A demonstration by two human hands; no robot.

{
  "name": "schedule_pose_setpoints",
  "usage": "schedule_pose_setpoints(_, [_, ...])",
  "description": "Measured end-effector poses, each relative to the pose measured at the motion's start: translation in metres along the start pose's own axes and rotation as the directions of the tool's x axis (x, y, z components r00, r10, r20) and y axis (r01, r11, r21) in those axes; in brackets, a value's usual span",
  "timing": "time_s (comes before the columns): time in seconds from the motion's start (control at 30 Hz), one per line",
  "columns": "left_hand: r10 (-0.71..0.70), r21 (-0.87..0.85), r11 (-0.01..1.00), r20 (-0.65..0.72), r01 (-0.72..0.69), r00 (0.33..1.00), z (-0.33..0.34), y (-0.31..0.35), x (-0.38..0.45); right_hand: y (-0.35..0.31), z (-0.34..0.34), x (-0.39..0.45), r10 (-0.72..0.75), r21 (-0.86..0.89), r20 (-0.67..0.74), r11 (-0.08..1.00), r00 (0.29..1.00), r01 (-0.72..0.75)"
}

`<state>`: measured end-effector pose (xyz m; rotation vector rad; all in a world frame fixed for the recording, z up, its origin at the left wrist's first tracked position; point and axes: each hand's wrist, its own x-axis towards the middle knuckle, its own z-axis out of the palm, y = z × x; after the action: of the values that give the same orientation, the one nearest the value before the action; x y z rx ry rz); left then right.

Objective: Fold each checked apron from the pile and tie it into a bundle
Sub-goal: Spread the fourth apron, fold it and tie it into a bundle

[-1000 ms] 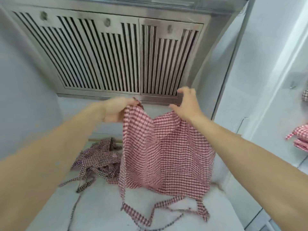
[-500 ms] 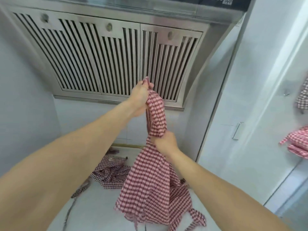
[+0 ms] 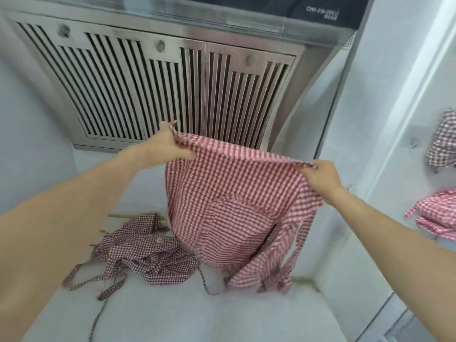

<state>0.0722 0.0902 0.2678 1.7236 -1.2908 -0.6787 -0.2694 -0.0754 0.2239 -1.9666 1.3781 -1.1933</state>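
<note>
A red-and-white checked apron [image 3: 237, 208] hangs spread out in the air above the white counter [image 3: 187, 314], pocket side facing me. My left hand [image 3: 165, 146] pinches its upper left corner, and my right hand [image 3: 320, 176] pinches the upper right corner, so the top edge is stretched between them. The apron's lower edge and ties trail onto the counter. A darker maroon checked apron [image 3: 145, 255] lies crumpled on the counter to the left, with its ties spread out toward me.
A steel slatted range hood [image 3: 158, 87] sits close above and behind my hands. A white wall panel [image 3: 385, 124] stands to the right. Beyond it, red checked apron bundles [image 3: 436, 215] lie on a ledge, and another checked cloth [image 3: 444, 144] hangs higher up.
The apron was gathered vertically, left hand high and right hand gripping below. My right hand has since moved out to the right corner and the apron is stretched wide between both hands.
</note>
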Motion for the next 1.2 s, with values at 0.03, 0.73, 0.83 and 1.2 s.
schedule_pose_setpoints(0.03, [0.042,0.108,0.994,-0.088,-0.032,0.995,0.002,-0.001,0.000,-0.006,-0.007,0.006,-0.092,-0.011,-0.054,0.996,0.994,0.092])
schedule_pose_setpoints(0.73, [-0.021,-0.157,0.987,-0.298,-0.027,0.954,-0.051,-0.024,-0.007,-0.057,-0.076,0.014,0.160,0.135,0.570,0.949,0.806,-0.284])
schedule_pose_setpoints(0.83, [-0.074,-0.404,0.914,-0.243,-0.031,0.967,-0.070,-0.041,-0.012,-0.052,-0.098,0.016,0.253,-0.144,0.766,0.963,0.590,-0.226])
schedule_pose_setpoints(1.2, [-0.109,0.197,0.968,-0.229,0.156,0.967,-0.057,-0.047,0.000,-0.025,-0.038,0.023,0.473,0.036,0.513,0.822,0.716,-0.568])
